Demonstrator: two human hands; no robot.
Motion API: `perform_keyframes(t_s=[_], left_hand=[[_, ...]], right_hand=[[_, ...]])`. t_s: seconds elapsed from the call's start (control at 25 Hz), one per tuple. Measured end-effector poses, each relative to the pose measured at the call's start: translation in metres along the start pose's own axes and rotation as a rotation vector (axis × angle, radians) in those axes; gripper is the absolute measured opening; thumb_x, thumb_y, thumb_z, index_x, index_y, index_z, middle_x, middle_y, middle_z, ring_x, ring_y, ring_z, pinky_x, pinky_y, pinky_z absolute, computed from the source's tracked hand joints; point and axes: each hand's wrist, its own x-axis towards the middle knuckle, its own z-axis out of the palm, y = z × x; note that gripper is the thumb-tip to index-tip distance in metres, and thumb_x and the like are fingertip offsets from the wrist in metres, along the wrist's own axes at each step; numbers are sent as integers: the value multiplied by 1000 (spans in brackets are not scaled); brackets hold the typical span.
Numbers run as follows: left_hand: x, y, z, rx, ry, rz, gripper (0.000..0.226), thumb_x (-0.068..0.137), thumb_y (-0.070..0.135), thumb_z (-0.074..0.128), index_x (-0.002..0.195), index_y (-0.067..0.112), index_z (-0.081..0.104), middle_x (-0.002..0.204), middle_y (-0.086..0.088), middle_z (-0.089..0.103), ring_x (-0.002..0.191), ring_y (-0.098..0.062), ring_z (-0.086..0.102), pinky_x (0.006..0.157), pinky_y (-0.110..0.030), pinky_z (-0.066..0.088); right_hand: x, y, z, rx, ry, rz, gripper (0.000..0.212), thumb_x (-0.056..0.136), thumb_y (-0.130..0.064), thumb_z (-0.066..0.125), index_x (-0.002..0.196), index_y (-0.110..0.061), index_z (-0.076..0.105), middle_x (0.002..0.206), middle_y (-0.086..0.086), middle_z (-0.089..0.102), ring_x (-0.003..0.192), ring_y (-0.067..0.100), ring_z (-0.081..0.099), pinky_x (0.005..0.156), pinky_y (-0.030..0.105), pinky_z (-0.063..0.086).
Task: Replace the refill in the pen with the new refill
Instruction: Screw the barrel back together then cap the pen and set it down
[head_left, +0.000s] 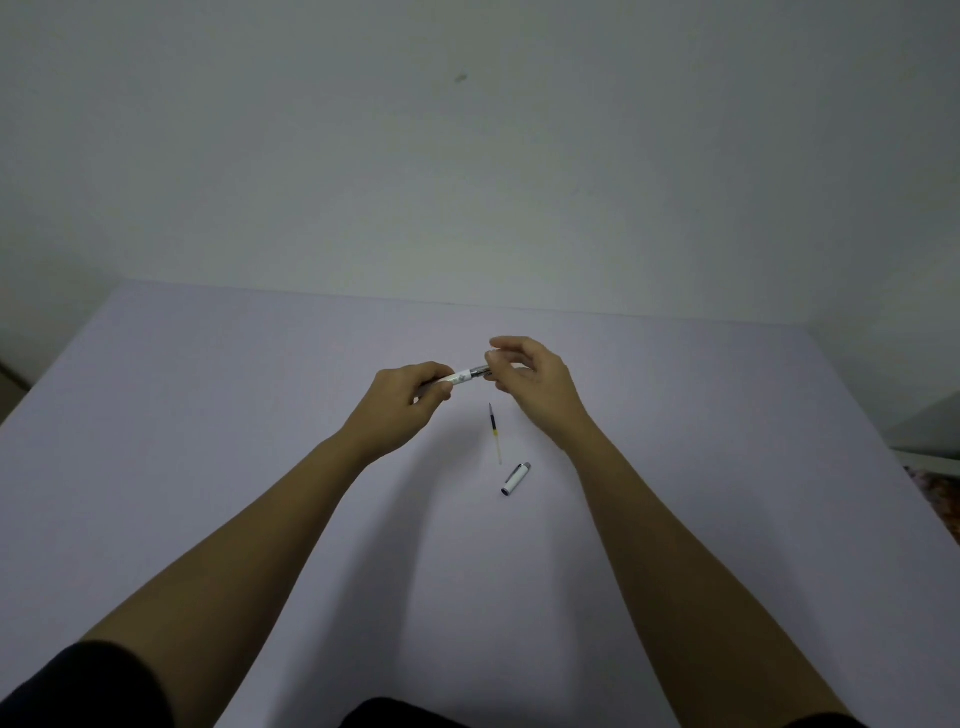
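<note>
1. Nearest to the camera, two bare forearms go forward over the table, and dark sleeves show at the bottom edge.
2. A little farther, a white pen cap lies on the table, and just beyond it lies a thin refill, pointing away from the person. They are near each other but do not touch. I cannot tell if this refill is the new one or the old one.
3. Beyond them, both hands are raised above the table and are close together. The left hand is closed around the white pen. The right hand pinches the dark tip end of the pen with thumb and fingers, while its other fingers are spread loosely.
4. I judge that the person is turning the tip section. If the right hand twists too hard or at an angle, the small part can slip out and roll away. A spring inside, if there is one, could jump out and be lost on the pale surface.
5. The loose refill and cap are round, so a touch from a forearm could make them roll toward the table edge.
6. The table surface is plain, pale lilac and smooth.
7. Farthest, a bare grey-white wall stands behind the table, with one small dark mark on it. The light is dim.
</note>
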Motion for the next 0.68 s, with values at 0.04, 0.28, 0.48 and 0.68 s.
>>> perform_keyframes(t_s=[0.04, 0.28, 0.48, 0.68], left_hand=[[0, 0, 0, -2, 0, 2, 17, 94, 19, 50, 101, 16, 65, 78, 4, 65, 66, -11, 54, 60, -23, 41], [-1, -1, 0, 2, -16, 31, 18, 94, 19, 50, 102, 17, 65, 82, 3, 67, 68, -9, 55, 62, -23, 42], [1, 1, 0, 4, 6, 34, 18, 95, 20, 49, 103, 17, 65, 83, 3, 68, 72, -13, 58, 64, -24, 44], [1, 1, 0, 13, -2, 42, 18, 95, 20, 48, 104, 17, 64, 84, 2, 68, 71, -10, 56, 63, -24, 43]], right_hand=[[-1, 0, -2, 19, -29, -23, 14, 85, -27, 65, 99, -27, 66, 95, -8, 70, 85, 5, 70, 78, 18, 56], [3, -3, -7, -143, -39, -5, 14, 83, -38, 65, 83, -24, 69, 74, -8, 70, 67, 0, 69, 69, 20, 54], [1, -5, -9, -66, -64, -93, 13, 84, -23, 66, 94, -30, 66, 88, -13, 70, 81, 4, 70, 75, 14, 54], [2, -7, -10, -108, -65, -75, 4, 84, -33, 65, 87, -35, 65, 83, -12, 70, 77, 0, 69, 72, 15, 50]])
